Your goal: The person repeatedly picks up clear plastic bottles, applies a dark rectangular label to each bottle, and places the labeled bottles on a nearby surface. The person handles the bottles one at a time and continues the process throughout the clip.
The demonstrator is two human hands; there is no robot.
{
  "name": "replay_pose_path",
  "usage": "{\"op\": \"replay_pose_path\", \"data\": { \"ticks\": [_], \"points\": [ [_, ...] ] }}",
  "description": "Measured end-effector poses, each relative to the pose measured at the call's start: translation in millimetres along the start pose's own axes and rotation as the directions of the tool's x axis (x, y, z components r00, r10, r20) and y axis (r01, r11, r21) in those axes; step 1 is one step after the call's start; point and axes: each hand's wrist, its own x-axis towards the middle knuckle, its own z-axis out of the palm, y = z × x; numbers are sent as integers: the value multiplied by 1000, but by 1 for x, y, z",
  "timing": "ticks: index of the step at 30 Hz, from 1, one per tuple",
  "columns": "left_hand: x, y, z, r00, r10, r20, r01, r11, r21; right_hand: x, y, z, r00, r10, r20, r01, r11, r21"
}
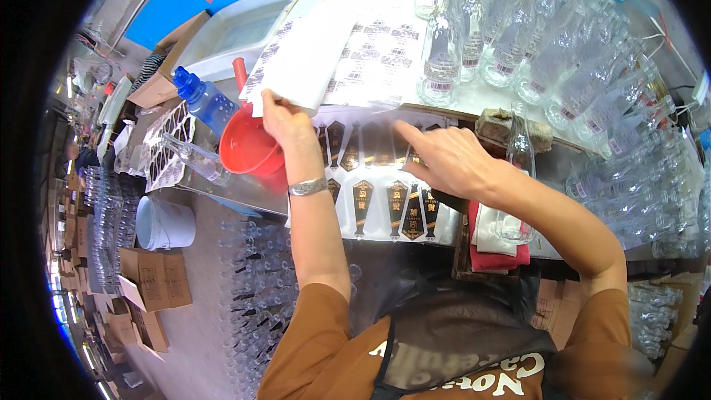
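Observation:
My left hand (290, 130), with a metal bracelet at its wrist, pinches the near edge of a white paper sheet (315, 67). The sheet is lifted and curls over a printed label sheet (381, 59) lying flat. My right hand (455, 159) is above a sheet of black and gold bottle-shaped labels (400, 207). Its index finger and thumb are apart, and no held object shows. A blurred, translucent patch lies by the index fingertip; what it is I cannot make out. Close to my left wrist is a red plastic dipper (248, 141).
Clear glass bottles (511, 52) crowd the right side. One bottle (521, 144) stands on folded cloths (500, 241) beside a brown block (500, 127). At left are a blue water bottle (211, 107), a lying glass bottle (196, 159), a white bucket (167, 224) and cardboard boxes (155, 278).

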Motion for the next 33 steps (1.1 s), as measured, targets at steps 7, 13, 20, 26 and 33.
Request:
{"op": "replay_pose_path", "data": {
  "ticks": [7, 13, 20, 26, 33],
  "points": [
    [-27, 40, 22, 603, 649, 464, -786, 386, 483, -64, 6, -33, 999, 40, -1, -40, 996, 78],
    [7, -12, 57, 616, -157, 772, -762, -368, 534, -67, -26, -34, 987, -145, -65, 154, 974, 165],
    [117, 22, 52, 712, -568, 412, -408, 142, 902, -107, -3, -33, 998, -46, -53, 54, 985, 166],
    [98, 99, 71, 842, -379, 384, -64, 636, 769, -137, 11, -28, 994, 24, -104, -4, 981, 195],
    [15, 152, 89, 702, 21, 711, -541, 665, 515, -130, 4, -33, 970, -62, -235, 122, 961, 249]
  ]
}}
